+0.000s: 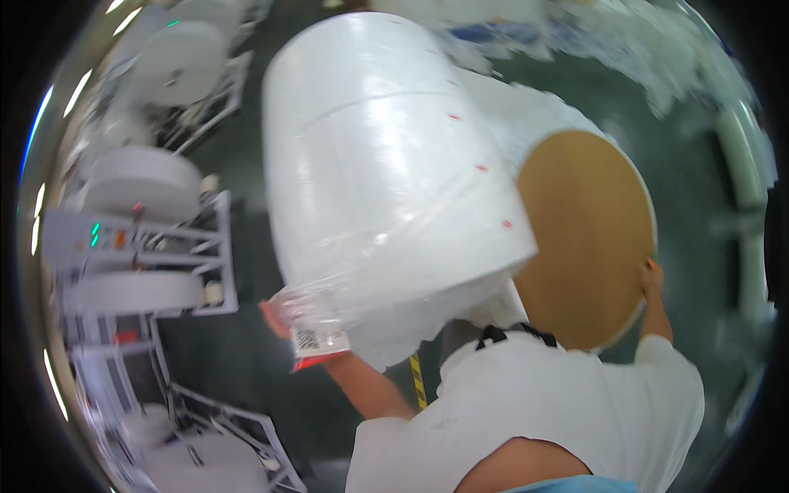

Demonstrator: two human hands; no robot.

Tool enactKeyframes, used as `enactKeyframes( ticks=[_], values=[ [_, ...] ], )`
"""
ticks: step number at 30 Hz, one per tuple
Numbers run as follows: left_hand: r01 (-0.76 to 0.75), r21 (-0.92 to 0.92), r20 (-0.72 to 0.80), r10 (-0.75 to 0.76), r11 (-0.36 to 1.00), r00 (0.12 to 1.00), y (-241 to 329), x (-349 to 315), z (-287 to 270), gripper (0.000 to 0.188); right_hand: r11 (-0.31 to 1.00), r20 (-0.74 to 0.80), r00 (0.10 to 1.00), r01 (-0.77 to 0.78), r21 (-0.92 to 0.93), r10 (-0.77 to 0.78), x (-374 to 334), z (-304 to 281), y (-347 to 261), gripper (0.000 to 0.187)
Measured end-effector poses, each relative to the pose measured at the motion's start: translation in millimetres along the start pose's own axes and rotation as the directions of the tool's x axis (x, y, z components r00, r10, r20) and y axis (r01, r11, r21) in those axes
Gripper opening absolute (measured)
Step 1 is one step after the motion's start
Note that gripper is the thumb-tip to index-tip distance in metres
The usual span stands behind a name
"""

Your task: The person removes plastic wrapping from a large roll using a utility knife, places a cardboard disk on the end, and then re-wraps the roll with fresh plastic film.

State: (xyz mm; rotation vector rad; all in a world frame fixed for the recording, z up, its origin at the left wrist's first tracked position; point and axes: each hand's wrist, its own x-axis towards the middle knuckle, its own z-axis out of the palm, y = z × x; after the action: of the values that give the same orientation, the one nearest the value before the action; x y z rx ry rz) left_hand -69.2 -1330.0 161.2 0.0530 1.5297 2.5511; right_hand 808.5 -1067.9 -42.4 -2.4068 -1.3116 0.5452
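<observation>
A big white roll (370,156), wrapped in clear plastic film with small red marks, fills the upper middle. At its lower left corner my left hand (276,319) is closed on the loose plastic film (316,308), which partly covers the fingers. A label with a square code and a red edge (322,343) hangs over that wrist. A large round brown board (579,246) stands to the right of the roll. Against its right rim is my right hand (652,281), fingers closed, with a tiny green thing (651,262) at the fingertips, too small to name.
White-framed machines (136,234) carrying white rolls line the left side. Crumpled white sheeting (592,41) lies at the far right, and more rolls (744,156) stand along the right edge. Yellow-and-black tape (418,382) runs across the dark green floor.
</observation>
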Motion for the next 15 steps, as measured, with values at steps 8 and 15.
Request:
enactKeyframes(
  ticks=[8, 15],
  values=[
    [0.271, -0.059, 0.508, -0.205, 0.961, 0.837, -25, -20, -83, 0.067, 0.987, -0.136, 0.989, -0.074, -0.144, 0.055, 19, -24, 52, 0.049],
    [0.613, 0.041, -0.513, -0.510, 0.789, 0.690, -218, -177, -252, 0.088, 0.992, -0.080, 0.993, -0.073, 0.107, 0.082, 55, -25, 137, 0.039]
  ],
)
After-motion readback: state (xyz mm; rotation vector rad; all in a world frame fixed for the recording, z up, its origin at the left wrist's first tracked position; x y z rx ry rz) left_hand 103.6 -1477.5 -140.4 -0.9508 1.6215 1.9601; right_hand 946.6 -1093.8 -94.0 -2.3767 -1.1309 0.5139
